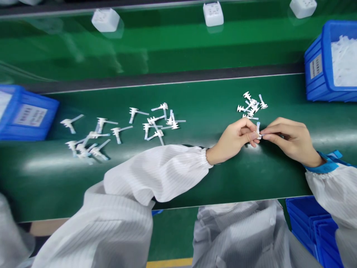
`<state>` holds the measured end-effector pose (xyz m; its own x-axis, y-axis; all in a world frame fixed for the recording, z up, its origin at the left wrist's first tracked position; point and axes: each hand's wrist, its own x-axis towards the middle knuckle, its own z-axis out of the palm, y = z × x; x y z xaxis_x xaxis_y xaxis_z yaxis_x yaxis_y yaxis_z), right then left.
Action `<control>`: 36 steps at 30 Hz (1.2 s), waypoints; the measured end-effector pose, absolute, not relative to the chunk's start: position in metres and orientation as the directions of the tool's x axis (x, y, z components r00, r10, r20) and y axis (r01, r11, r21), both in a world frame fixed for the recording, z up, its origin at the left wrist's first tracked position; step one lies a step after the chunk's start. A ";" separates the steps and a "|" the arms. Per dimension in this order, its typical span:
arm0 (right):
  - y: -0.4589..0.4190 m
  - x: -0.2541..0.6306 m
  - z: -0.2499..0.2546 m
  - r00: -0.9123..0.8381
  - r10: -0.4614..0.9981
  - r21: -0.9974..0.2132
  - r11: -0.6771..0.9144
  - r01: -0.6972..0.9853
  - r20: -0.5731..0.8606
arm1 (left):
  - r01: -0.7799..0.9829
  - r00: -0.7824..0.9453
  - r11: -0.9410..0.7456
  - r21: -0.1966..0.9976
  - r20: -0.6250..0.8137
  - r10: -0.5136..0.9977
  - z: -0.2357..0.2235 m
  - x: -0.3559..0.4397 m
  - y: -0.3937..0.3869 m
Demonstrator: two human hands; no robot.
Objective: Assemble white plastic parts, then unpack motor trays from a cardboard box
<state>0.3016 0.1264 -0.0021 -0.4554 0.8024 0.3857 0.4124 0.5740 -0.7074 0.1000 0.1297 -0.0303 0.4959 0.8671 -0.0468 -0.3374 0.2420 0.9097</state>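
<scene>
My left hand (237,137) pinches a small white plastic part (258,131) that has a pale blue tab standing up from it. Close against its right side, my right hand (291,140) has thumb and forefinger pressed together on a tiny piece at the part's edge, too small to name. Just beyond my fingers lies a small pile of similar white parts (252,106), some with pale blue tabs. Off to the left, several white parts with longer pale blue arms (158,123) are scattered on the green work surface (212,100).
A blue bin (319,83) full of clear-white pieces stands at the right. Another labelled blue bin (36,119) is at the left. White blocks (213,14) sit spaced along the green strip (167,48) at the back. Blue crates (309,219) are below the front edge.
</scene>
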 end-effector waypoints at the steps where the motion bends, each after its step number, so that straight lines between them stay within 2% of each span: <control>1: 0.126 0.302 -0.002 -0.453 0.803 -0.706 0.575 0.413 0.388 | -0.334 0.494 0.238 0.912 -0.046 0.868 -0.031 0.100 0.130; 10: 0.125 0.298 -0.004 -0.479 0.781 -0.684 0.603 0.410 0.401 | -0.271 0.474 0.196 0.943 -0.046 0.879 -0.033 0.100 0.126; 24: 0.117 0.289 -0.007 -0.426 0.793 -0.690 0.597 0.408 0.434 | -0.167 0.508 0.087 0.982 0.010 0.861 -0.032 0.097 0.123; 36: 0.112 0.285 -0.008 -0.336 0.865 -0.750 0.495 0.439 0.374 | -0.151 0.433 0.056 0.987 0.014 0.901 -0.033 0.099 0.119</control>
